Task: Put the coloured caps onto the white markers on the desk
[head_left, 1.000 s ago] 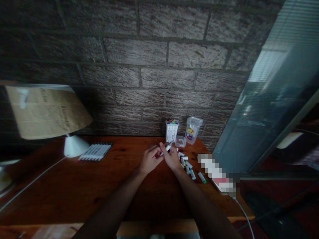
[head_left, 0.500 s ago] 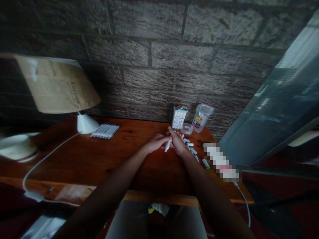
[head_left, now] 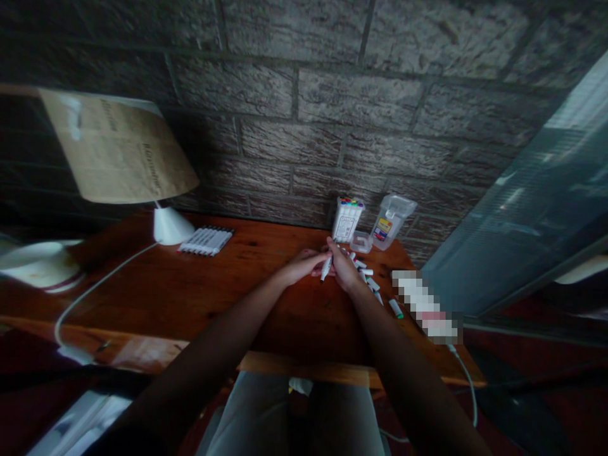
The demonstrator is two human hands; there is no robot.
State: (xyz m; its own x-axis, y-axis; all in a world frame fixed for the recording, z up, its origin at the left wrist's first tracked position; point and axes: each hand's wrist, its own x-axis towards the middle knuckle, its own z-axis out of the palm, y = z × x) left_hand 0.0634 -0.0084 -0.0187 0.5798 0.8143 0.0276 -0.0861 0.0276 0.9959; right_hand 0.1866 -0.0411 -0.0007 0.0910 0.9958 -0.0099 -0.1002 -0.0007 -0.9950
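As left hand (head_left: 305, 266) and right hand (head_left: 342, 267) grasp marker (head_left: 325, 272) | it slants between them

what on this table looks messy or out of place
Mainly the loose caps: they lie scattered at odd angles beside the right hand, unlike the neat marker row near the lamp. One green-ended cap lies apart from the rest. I see no spill or damage.

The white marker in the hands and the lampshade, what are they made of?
The white marker looks like plastic, probably smooth, from its pale, straight barrel. The lampshade seems matte brown paper, with printed letters, though it might be cloth.
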